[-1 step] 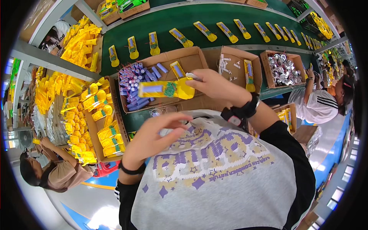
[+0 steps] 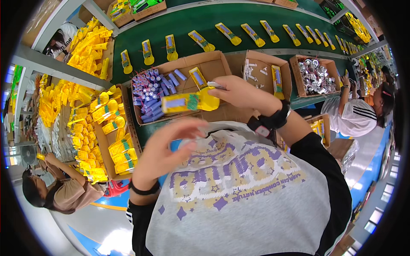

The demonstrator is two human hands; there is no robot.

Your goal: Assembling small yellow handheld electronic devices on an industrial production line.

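Observation:
My right hand (image 2: 235,91) grips a yellow plastic case (image 2: 209,101) by its round end, above a cardboard box. In the case lie a purple cylindrical battery (image 2: 174,103) and a green circuit board (image 2: 192,102). A small greyish piece shows at the fingertips, too small to name. My left hand (image 2: 171,147) hovers in front of my shirt, blurred, its fingers curved and apart with nothing visible in them. Behind the held case, another yellow case with a battery (image 2: 197,77) rests in the box of purple batteries (image 2: 150,91).
To the left, a cardboard box (image 2: 136,143) holds yellow cases with green boards. A box with small white parts (image 2: 252,70) and a box of silvery round parts (image 2: 316,79) stand at right. Beyond them, filled cases (image 2: 171,48) line the green conveyor belt (image 2: 183,27). Co-workers sit on both sides.
The held case has shifted slightly right. My left hand has moved a little up, and its fingers have spread wider.

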